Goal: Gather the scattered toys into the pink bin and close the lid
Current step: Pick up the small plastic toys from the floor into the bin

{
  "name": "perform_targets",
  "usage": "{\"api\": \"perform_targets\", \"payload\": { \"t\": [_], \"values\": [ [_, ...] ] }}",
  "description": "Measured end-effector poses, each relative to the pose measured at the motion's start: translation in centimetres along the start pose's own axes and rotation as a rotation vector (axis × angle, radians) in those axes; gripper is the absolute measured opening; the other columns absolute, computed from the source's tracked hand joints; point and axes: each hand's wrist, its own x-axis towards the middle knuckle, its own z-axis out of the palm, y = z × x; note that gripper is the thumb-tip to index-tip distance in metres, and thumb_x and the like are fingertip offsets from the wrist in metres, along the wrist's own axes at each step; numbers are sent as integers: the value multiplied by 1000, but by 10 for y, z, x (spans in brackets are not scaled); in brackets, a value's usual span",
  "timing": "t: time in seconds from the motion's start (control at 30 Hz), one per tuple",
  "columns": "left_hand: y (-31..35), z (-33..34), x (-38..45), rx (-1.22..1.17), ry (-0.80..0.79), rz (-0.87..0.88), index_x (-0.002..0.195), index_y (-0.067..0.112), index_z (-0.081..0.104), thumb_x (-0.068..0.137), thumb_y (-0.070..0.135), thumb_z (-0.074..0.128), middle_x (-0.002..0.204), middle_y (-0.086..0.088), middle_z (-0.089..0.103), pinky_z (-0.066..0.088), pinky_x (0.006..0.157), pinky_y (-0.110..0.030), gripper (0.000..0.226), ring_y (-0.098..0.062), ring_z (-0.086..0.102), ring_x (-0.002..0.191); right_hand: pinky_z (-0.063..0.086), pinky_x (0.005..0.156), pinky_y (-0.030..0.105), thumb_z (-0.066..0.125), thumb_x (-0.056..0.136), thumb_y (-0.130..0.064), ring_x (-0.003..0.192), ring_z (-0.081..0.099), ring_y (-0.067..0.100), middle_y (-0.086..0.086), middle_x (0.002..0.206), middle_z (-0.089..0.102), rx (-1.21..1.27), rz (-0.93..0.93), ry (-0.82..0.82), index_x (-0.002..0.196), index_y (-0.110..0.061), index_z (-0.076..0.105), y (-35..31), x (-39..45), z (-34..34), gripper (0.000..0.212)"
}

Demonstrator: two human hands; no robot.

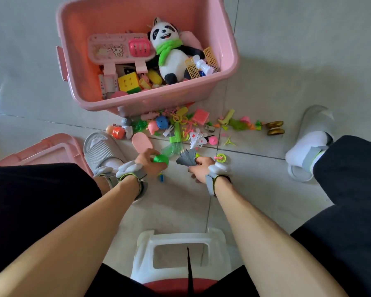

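We judged the task to be partly complete. The pink bin [227, 67] stood open on the tiled floor [287, 61], and its lid [41, 151] lay flat on the floor beside our left foot, well apart from the bin's rim. The lid step was therefore not yet done.

Contents of the bin, as far as visible: a plush panda [171, 52] with a green scarf lay against the right half; a pink toy case [114, 48] with a cartoon print rested to its left, with a small pink basket [139, 47] on it; a colour cube [129, 82] sat near the front wall, and yellow mesh pieces [201, 63] lay at the panda's right side. Smaller items underneath could not be identified.

A loose band of small plastic toys [180, 125] remained on the floor just in front of the bin, including a white toy plane [197, 137], a pink oval piece [142, 142] and a gold yo-yo [274, 127] at the right end.

Our left hand [150, 162] had its fingers curled round a green ball [162, 160]. Our right hand [201, 170] gripped a grey toy jet [187, 157]. Both items were held low over the floor, near the pile and not yet over the bin. We estimated that many transfers remained before closing.
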Motion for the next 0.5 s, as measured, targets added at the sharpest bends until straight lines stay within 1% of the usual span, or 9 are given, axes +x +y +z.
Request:
{"api": "perform_targets", "payload": {
  "t": [0.07,0.17,0.23,0.3,0.37,0.43,0.5],
  "values": [
    [12,-4,-4,-21,-16,52,120,14,58,78,10,75,110,-16,66,51,72,-33,46,-26,58,77,46,57,25,48,88,-2,64,57,19,9,83,60,104,5,-12,93,-16,61,-9,-8,-9,19],
    [28,-14,-13,34,-67,138,121,10,58,78,6,76,112,-16,65,46,71,-29,47,-25,56,81,45,57,24,41,91,-2,61,56,15,5,79,62,178,5,-4,96,-17,60,-25,-23,-20,25],
    [35,-26,-19,87,-106,194,119,12,59,77,9,77,110,-12,63,46,71,-28,45,-24,57,83,44,57,25,40,92,-1,60,56,14,4,77,62,190,-15,-5,95,-13,60,-34,-33,-26,23],
    [42,-40,-25,143,-103,259,113,20,61,74,17,79,107,-7,65,49,71,-27,43,-21,60,82,46,62,28,40,91,1,62,57,16,7,83,64,213,-45,-13,96,-10,59,-44,-45,-32,23],
    [52,-52,-31,149,-94,275,114,22,60,70,23,81,104,-6,67,55,74,-31,49,-21,61,79,46,65,33,41,91,4,65,59,19,10,84,66,289,-69,-27,100,-9,57,-53,-54,-36,23],
    [64,-62,-38,90,-117,249,115,18,58,71,19,80,93,-8,66,56,73,-37,49,-24,60,70,45,66,36,45,90,4,70,62,25,7,75,69,343,-91,-37,95,-10,56,-65,-63,-38,19],
    [75,-75,-46,84,-118,255,113,16,58,72,16,81,86,-9,66,54,69,-37,46,-23,58,64,47,66,37,51,88,2,70,63,27,4,62,68,334,-127,-11,81,-11,54,-78,-72,-39,15]
  ]
}}
